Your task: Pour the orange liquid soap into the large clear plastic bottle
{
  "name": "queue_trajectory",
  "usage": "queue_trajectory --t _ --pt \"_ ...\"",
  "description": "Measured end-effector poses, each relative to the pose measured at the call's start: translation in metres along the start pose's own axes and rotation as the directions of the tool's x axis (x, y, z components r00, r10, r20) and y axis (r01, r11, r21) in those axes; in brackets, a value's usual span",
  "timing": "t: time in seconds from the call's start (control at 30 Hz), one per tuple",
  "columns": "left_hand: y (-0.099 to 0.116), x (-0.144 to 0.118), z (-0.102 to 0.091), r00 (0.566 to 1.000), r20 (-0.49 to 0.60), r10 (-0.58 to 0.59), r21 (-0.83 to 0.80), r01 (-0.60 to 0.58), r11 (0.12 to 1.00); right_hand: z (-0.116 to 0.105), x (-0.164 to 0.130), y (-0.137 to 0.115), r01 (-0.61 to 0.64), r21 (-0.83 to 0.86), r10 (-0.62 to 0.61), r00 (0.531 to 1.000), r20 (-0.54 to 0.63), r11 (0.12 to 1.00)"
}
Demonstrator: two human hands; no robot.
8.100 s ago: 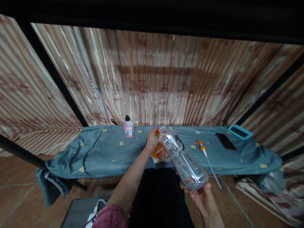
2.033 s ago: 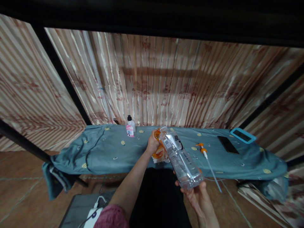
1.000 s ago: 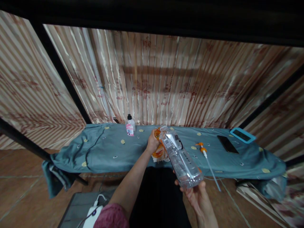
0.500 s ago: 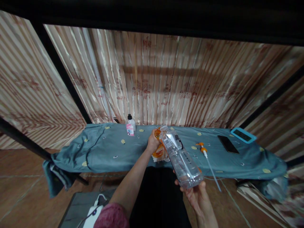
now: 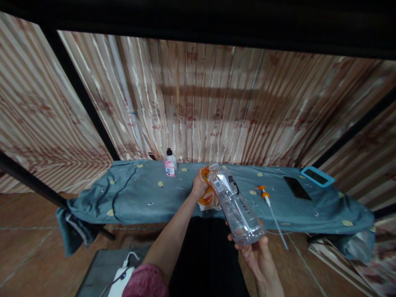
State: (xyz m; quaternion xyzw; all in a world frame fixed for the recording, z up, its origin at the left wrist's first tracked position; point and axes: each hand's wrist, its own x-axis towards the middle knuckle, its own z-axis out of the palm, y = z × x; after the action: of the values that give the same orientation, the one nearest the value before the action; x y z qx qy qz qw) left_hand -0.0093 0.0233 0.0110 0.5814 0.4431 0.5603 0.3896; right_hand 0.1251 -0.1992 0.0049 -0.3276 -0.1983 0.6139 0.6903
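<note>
My right hand grips a clear plastic bottle by its base. The bottle tilts, its neck pointing away from me and down to the left over an orange bottle. Around the upper part of that orange bottle my left hand is closed. Where the two necks meet is partly hidden, so I cannot tell if they touch. Under the orange bottle lies a crumpled whitish cloth or tissue. To the right, an orange pump head with a long white tube rests on the table, its tube reaching past the front edge.
A small clear bottle with black cap and pink label stands at the back left. On the right lie a black phone and a blue-framed digital clock. A patterned cloth covers the table; dark metal posts frame it.
</note>
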Motion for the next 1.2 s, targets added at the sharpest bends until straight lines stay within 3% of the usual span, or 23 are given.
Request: queue_trajectory --t 0.77,1.2 --pt "-0.011 0.003 0.002 0.999 0.016 0.030 -0.013 -0.029 0.999 0.011 -0.003 -0.006 -0.006 0.002 0.006 1.000 -0.007 1.000" --pt "-0.005 0.002 0.001 1.000 0.010 0.017 0.015 -0.017 1.000 0.008 -0.002 -0.004 -0.001 -0.004 0.001 1.000 -0.011 1.000"
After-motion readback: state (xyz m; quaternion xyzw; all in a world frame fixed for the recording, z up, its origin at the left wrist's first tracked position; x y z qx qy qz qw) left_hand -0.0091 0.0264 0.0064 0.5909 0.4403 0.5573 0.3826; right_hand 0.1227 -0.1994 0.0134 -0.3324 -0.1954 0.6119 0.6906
